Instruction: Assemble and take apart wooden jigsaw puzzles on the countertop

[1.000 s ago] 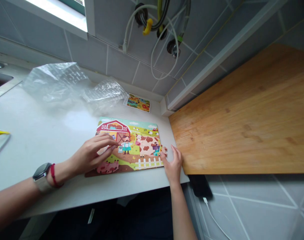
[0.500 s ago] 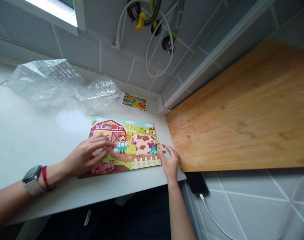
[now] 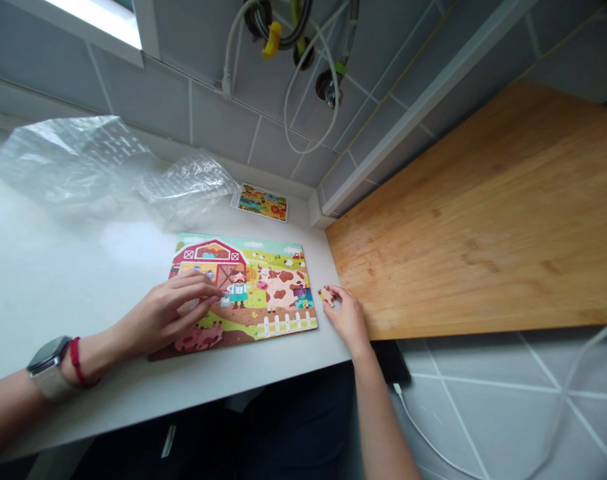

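Pinching 1 piece [image 3: 326,294], the right hand [image 3: 348,319] has edged off the puzzle [image 3: 276,287]; left hand [image 3: 158,313], grip unclear.

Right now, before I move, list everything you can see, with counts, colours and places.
Farm jigsaw puzzle: one, multicoloured, on the countertop
Loose puzzle piece: one, pinkish and brown, right of the puzzle
Animal picture card: one, multicoloured, behind the puzzle
Clear plastic wrapping: count unclear, transparent, back left
Countertop: one, white, under the puzzle
Wooden board: one, light brown, right
Tiled wall: count unclear, grey, behind
Window frame: one, white, top left
Hoses: several, grey and yellow, top middle
Phone-like device: one, black, below the board
Smartwatch: one, dark-faced, left wrist
Bracelet: one, red, left wrist
Left hand: one, bare, over the puzzle
Right hand: one, bare, holding the piece
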{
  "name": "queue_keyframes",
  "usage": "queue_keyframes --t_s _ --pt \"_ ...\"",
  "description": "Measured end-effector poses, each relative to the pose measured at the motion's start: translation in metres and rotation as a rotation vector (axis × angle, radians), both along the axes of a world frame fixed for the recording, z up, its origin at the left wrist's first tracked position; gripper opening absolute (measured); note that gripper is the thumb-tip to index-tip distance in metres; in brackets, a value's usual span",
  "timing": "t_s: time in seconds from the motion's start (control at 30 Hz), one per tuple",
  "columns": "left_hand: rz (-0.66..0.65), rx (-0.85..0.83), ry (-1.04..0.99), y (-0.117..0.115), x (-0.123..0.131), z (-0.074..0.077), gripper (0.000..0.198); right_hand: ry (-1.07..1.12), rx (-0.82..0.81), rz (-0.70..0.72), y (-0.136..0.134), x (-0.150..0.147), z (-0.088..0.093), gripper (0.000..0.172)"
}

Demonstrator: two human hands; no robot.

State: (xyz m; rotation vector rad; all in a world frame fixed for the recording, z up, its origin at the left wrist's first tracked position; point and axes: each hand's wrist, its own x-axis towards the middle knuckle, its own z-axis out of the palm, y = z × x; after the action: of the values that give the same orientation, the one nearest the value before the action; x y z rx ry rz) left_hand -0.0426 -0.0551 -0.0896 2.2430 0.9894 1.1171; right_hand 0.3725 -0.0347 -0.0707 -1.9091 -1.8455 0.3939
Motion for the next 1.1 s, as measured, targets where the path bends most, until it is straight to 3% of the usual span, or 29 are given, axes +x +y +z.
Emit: queue_keyframes --t_s 0.43,0.67,0.8,0.9,0.97,1.1 --pt "0.023 -0.049 -0.003 0.002 0.000 -0.001 0.020 0.077 0.085 0.242 -0.014 0.002 0.016 0.043" --pt "0.031 -0.030 -0.019 0.005 -0.001 -0.003 0.021 0.065 -0.026 0.466 -0.014 -0.017 0.038 0.050" --pt "0.031 -0.024 -0.022 0.005 -0.002 -0.003 0.019 0.025 -0.045 0.566 -0.003 -0.023 0.039 0.058" --pt "0.047 -0.041 -0.020 0.004 -0.003 -0.005 0.020 -0.021 0.113 0.468 0.001 -0.025 0.035 0.064" --pt "0.050 -0.050 -0.015 0.004 -0.004 -0.006 0.020 -0.027 0.191 0.341 0.000 -0.026 0.031 0.058" --pt "0.051 -0.051 -0.011 0.004 -0.004 -0.006 0.020 -0.042 0.089 0.193 -0.005 -0.029 0.017 0.044"
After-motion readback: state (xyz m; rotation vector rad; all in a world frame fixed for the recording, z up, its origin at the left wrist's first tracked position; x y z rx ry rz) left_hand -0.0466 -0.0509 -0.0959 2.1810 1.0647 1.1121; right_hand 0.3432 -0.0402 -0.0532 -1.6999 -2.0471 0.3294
